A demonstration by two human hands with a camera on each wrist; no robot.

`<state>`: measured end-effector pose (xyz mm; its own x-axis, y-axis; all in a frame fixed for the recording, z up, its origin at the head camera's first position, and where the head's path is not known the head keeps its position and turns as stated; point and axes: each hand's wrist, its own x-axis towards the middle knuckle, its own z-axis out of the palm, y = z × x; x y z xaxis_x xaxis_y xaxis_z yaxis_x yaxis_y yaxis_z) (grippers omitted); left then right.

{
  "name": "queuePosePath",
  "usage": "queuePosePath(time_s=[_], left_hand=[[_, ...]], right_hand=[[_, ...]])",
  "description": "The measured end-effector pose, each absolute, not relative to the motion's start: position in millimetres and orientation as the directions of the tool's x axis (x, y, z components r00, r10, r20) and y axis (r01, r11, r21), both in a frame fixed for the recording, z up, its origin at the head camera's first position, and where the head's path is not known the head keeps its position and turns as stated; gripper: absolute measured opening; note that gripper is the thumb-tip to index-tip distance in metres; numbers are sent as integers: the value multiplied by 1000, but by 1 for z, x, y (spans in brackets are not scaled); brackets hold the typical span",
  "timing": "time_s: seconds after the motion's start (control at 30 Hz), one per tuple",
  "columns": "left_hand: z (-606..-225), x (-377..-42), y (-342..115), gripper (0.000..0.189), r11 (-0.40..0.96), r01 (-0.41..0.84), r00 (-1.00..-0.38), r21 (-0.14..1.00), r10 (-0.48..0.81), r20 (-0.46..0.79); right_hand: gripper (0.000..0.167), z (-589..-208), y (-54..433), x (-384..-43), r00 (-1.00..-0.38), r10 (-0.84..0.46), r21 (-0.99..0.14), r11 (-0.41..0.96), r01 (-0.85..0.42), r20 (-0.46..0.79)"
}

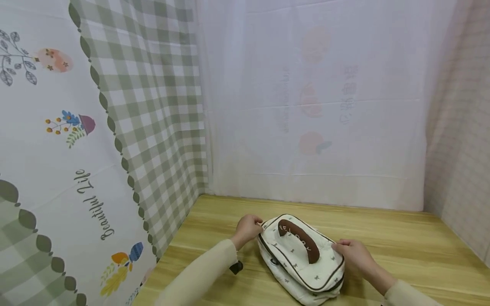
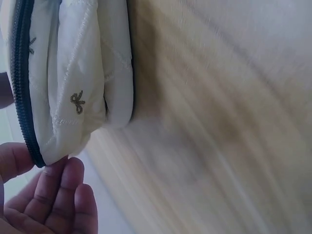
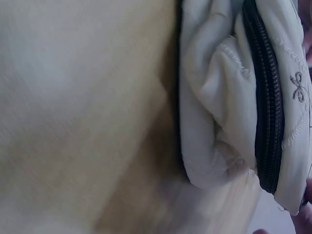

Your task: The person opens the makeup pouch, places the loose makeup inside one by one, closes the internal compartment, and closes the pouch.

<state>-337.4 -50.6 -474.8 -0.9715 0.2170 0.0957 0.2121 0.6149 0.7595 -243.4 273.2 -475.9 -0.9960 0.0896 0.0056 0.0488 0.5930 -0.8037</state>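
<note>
A cream zip pouch [image 1: 285,265] printed with small dark bows lies on the wooden table, a brown lettered handle [image 1: 302,240] across its top. Dark zipper [image 2: 24,92] teeth run around its side and look closed along the stretch in the left wrist view. My left hand [image 1: 246,229] pinches the pouch's far left corner between thumb and fingers, right at the zipper's bend. At the right edge of the top panel, my right hand [image 1: 356,257] grips the rim; the right wrist view shows only bits of its fingers beside the zipper [image 3: 268,107].
The wooden table [image 1: 402,250] meets a white cloth [image 1: 317,127] hanging at the back. Green checked fabric [image 1: 153,85] hangs on the left, and another pale curtain [image 1: 463,127] on the right. A small black object [image 1: 236,267] shows under the left forearm.
</note>
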Motion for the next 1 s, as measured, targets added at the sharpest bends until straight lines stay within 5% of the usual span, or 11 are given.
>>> queuePosePath(time_s=[0.73,1.0], left_hand=[[-487,-282,-57,52,477,180,-976,860,198,94],[-498,-264,-52,32,420,206,-965,884,239,112]], right_hand=[[36,-469,290,-298,-991,-87,-696,706,-131,97],[31,-473,286,-302,-986,-71,-667,728,-155,152]])
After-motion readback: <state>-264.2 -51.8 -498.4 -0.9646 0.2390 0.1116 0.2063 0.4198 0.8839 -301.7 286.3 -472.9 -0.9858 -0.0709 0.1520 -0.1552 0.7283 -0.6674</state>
